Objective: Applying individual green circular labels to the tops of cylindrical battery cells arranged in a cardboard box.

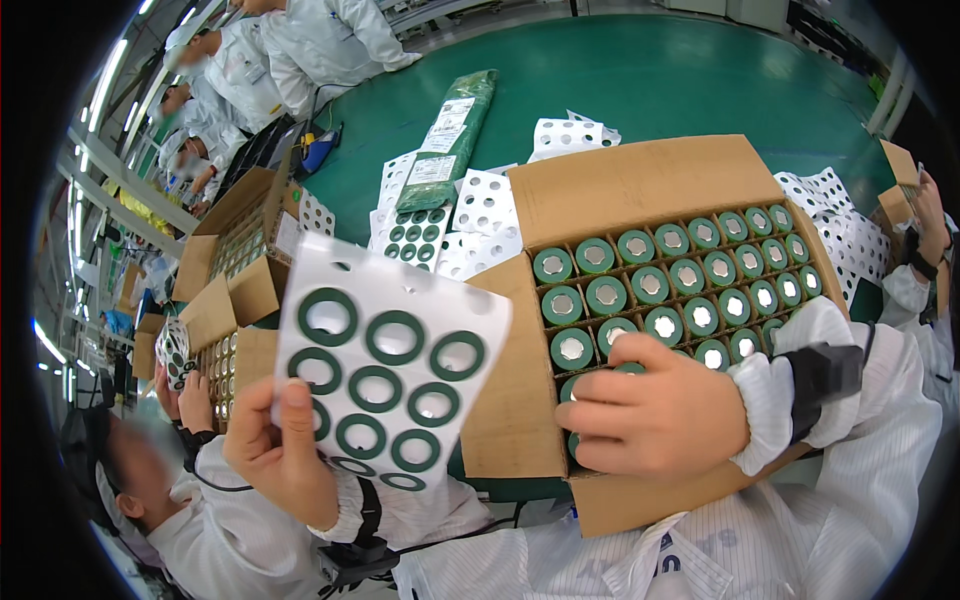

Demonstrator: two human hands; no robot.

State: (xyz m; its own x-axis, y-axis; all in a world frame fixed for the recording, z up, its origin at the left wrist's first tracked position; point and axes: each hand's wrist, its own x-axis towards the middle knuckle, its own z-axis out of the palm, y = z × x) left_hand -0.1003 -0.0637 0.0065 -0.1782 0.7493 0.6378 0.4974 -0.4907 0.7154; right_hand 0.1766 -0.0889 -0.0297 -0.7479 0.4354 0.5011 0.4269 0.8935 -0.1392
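Observation:
My left hand (282, 455) pinches the left edge of a white backing sheet (420, 308) with several green ring stickers (375, 388) on it, held up left of an open cardboard box (640, 185). The sheet's lower end curls away. Inside the box, upright cylindrical battery cells (663, 325) with green tops and silver centres sit between cardboard dividers. My right hand (655, 410) is over the box's near left cells, its fingers curled and closed. Its fingertips are hidden, so I cannot make out what they hold or press. The hand covers several cells.
Behind the box, a green plastic-wrapped pack (450, 140) lies on sheets with punched holes (485, 205) on the green table (640, 85). More perforated sheets (835, 225) are at the right. Other open boxes (235, 245) stand left, where a co-worker's hands (195, 400) are busy.

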